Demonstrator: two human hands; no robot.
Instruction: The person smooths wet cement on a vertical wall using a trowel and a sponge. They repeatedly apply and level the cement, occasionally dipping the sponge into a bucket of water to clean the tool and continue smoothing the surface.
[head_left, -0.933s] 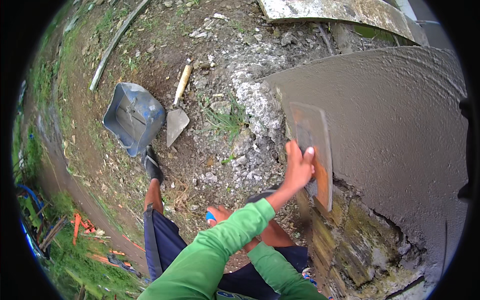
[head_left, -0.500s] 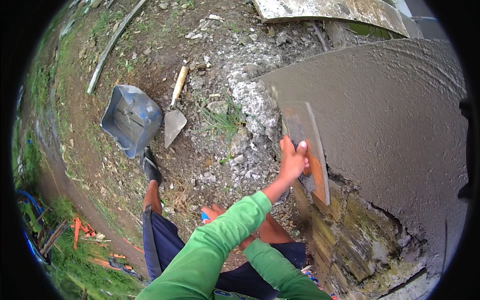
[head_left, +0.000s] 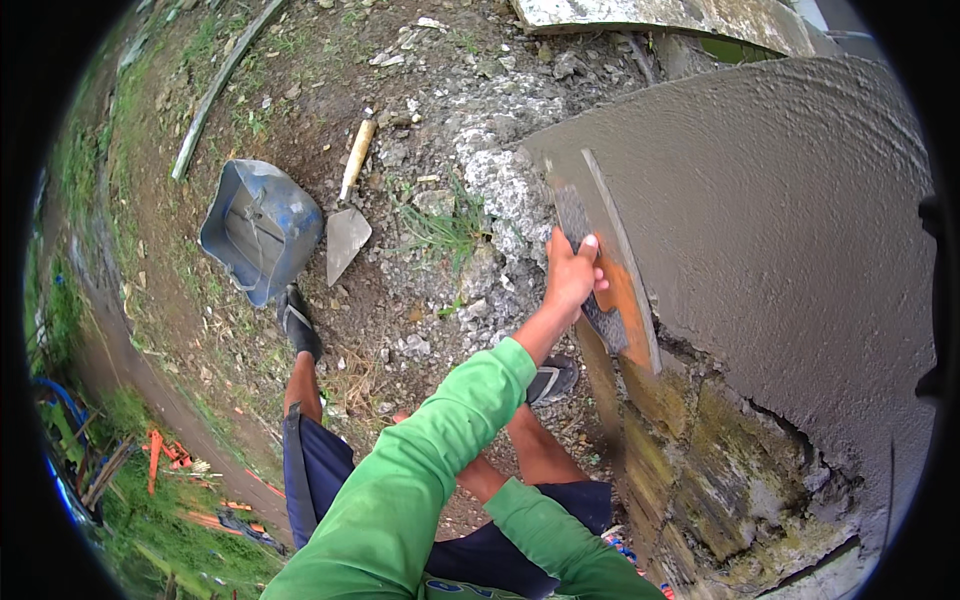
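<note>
My left hand (head_left: 572, 275) grips the handle of a plastering float (head_left: 628, 290), an orange-brown board smeared with grey mortar. The float is tilted along the left edge of a wall face of wet grey mortar (head_left: 770, 190). Below the float, the mortar ends in a ragged edge over bare, mossy blocks (head_left: 730, 450). My right arm crosses beneath the left one. Of my right hand (head_left: 482, 476) only the back shows, and a fingertip beyond the left sleeve; its fingers are mostly hidden behind the left forearm.
A blue bucket (head_left: 285, 225) with grey residue lies beside my left foot. Next to it, a pointed trowel (head_left: 348, 240) with a pale handle rests on stony soil. A long strip of wood (head_left: 225, 85) lies farther off, and a weathered board (head_left: 660, 20) spans the far right.
My left hand and the float have moved upward along the mortar's edge. My right hand, which showed something blue at its fingers, is now largely covered by my left forearm.
</note>
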